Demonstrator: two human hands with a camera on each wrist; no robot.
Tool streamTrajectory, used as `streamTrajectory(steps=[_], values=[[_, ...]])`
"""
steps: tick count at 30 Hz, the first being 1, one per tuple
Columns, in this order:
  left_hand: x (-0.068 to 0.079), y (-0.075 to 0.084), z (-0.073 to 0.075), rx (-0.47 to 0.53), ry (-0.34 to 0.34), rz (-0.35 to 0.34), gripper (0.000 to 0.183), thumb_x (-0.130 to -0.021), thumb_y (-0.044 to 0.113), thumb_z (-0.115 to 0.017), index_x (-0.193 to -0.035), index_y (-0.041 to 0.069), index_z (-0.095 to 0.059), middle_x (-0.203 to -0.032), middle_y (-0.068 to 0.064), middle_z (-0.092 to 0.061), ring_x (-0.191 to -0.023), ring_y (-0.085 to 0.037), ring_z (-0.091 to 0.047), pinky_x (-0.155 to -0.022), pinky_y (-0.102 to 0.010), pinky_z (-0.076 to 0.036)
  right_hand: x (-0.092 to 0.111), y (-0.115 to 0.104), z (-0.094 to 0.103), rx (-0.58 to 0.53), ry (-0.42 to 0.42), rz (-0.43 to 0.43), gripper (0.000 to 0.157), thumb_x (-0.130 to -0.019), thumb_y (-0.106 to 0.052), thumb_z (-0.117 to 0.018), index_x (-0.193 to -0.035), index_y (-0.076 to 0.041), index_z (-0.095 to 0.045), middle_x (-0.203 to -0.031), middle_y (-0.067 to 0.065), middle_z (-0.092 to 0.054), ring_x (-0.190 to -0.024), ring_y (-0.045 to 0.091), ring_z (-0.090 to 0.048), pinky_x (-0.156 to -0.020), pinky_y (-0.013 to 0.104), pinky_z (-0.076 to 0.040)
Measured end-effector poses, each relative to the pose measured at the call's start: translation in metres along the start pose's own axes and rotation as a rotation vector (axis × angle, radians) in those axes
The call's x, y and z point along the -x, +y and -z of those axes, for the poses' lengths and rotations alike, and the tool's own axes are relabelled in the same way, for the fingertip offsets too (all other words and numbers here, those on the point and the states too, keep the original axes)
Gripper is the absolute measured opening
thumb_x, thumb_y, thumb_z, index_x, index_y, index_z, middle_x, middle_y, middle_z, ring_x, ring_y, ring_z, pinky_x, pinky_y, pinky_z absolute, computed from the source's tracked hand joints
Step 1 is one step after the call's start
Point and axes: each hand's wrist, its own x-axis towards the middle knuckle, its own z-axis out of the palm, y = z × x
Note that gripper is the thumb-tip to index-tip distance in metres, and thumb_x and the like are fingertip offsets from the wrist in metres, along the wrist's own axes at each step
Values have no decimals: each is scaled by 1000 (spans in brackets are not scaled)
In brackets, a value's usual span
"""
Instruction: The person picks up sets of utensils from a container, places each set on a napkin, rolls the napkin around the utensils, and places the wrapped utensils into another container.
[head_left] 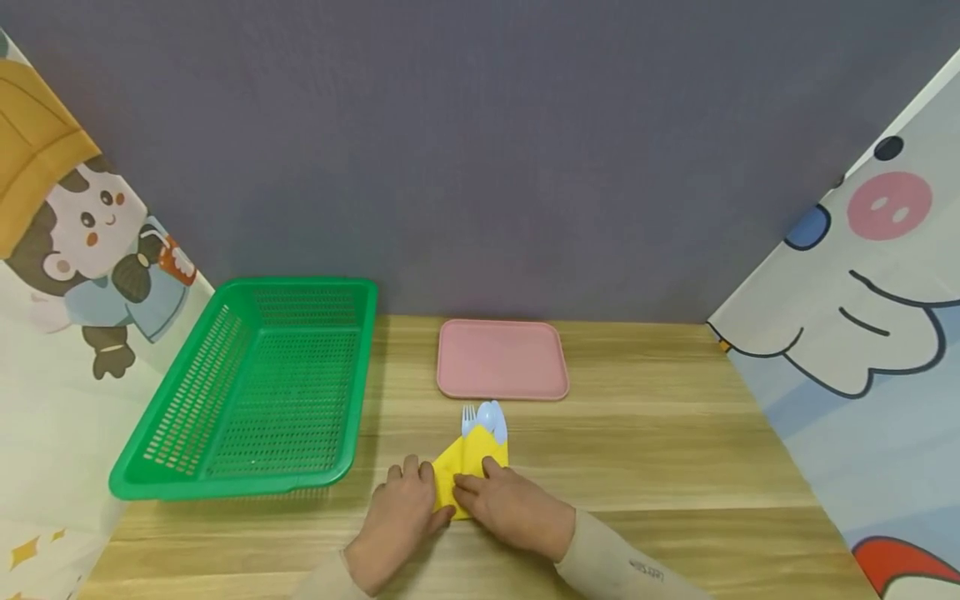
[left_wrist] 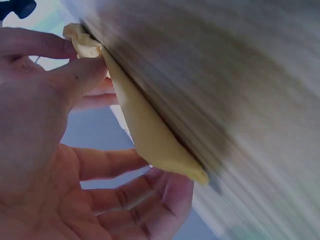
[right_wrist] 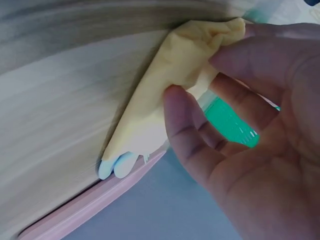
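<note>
A folded yellow napkin [head_left: 472,458] lies on the table, wrapped around the lower part of a light blue fork [head_left: 468,415], spoon [head_left: 487,414] and knife [head_left: 499,421]. Their heads stick out at its far end. My left hand [head_left: 401,508] holds the napkin's left side, its thumb at the near end and its fingers along the left fold. From the right, my right hand [head_left: 517,508] grips the napkin with bent fingers on its upper face. The right wrist view shows the napkin [right_wrist: 155,95] crumpled near those fingers. The cutlery handles are hidden inside.
Just beyond the cutlery lies a pink tray [head_left: 502,360]. A large green basket [head_left: 348,417] with perforated walls stands at the left of the wooden table [head_left: 660,433]. A grey wall [head_left: 480,167] rises behind, with printed cloth panels at both sides.
</note>
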Motion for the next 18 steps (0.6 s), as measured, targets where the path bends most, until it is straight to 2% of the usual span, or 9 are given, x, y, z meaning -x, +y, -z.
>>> streamTrajectory(steps=[4, 9, 12, 18], values=[[-1, -4, 1, 62, -48, 43, 71, -75, 55, -81, -101, -7, -57, -82, -12, -48, -65, -25, -50, -51, -37, -51, 2, -1, 0, -8, -13, -4, 38, -99, -17, -60, -137, -15, -62, -140, 0, -57, -108, 27, -56, -87, 32, -54], [-3, -9, 4, 149, -94, 89, 66, -76, 56, -81, -94, -1, -53, -75, -11, -49, -66, -25, -50, -50, -39, -47, 4, -2, -1, -15, -16, -15, 39, -100, -16, -58, -139, -16, -60, -141, 0, -56, -111, 28, -55, -88, 35, -55], [-4, -12, 6, 152, -129, 109, 64, -76, 58, -79, -90, -1, -56, -75, -11, -51, -68, -26, -51, -49, -40, -47, 5, -2, -1, -12, -8, -21, 40, -99, -15, -58, -139, -16, -60, -141, 0, -56, -110, 28, -55, -86, 35, -56], [-2, -17, 11, 154, -173, 97, 58, -80, 57, -77, -82, 2, -60, -74, -8, -47, -66, -23, -47, -47, -37, -45, 6, -3, -2, -16, -6, -17, 40, -99, -14, -60, -139, -15, -59, -141, 0, -56, -111, 29, -54, -88, 34, -55]])
